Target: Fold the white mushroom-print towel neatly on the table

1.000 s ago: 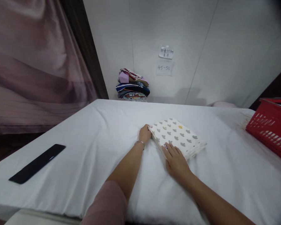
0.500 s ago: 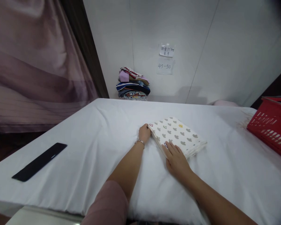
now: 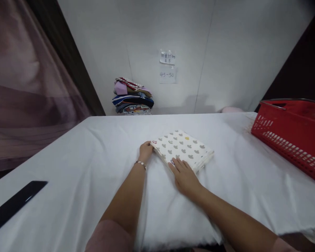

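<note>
A folded white cloth [image 3: 185,148] printed with grey shapes lies flat on the white-covered table [image 3: 94,164]. My left hand [image 3: 145,151] grips its left corner, with a thin bracelet on that wrist. My right hand [image 3: 183,175] lies flat against the cloth's near edge, fingers spread and fingertips on the fabric.
A red plastic basket [image 3: 291,129] stands at the table's right side. A stack of folded clothes [image 3: 132,99] sits at the far edge by the wall. A black flat object [image 3: 13,206] lies at the near left. Two paper notes [image 3: 168,66] hang on the wall.
The view has swung to the right, so the cloth, the stack and the black object appear further left. Both hands stay on the folded cloth as before.
</note>
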Tool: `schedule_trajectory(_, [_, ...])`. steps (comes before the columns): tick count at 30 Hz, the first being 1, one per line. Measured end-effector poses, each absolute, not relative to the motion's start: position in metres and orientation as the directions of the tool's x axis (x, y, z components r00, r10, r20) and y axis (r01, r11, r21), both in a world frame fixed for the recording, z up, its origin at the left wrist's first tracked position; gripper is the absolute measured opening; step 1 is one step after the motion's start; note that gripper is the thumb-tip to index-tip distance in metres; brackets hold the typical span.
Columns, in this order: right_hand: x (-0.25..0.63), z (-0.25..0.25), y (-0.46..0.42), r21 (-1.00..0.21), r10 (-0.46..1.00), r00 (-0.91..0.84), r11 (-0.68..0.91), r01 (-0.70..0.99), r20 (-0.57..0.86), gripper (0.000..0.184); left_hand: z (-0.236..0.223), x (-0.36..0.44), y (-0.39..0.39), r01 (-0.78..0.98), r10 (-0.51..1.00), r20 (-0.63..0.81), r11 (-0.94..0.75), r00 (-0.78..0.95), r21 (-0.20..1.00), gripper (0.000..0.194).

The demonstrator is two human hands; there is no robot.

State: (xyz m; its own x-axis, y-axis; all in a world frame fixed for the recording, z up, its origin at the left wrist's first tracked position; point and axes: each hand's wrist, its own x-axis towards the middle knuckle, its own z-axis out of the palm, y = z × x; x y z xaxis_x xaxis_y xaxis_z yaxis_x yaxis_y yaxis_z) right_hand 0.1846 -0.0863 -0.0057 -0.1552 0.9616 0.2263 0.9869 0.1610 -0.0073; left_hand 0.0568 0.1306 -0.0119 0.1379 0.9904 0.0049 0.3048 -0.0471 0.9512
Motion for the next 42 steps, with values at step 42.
schedule_trajectory(42, [0.281, 0.025, -0.055, -0.178, 0.960, 0.177, -0.139, 0.974, 0.219, 0.046, -0.007, 0.061, 0.021, 0.566, 0.698, 0.299, -0.708, 0.650, 0.422, 0.041])
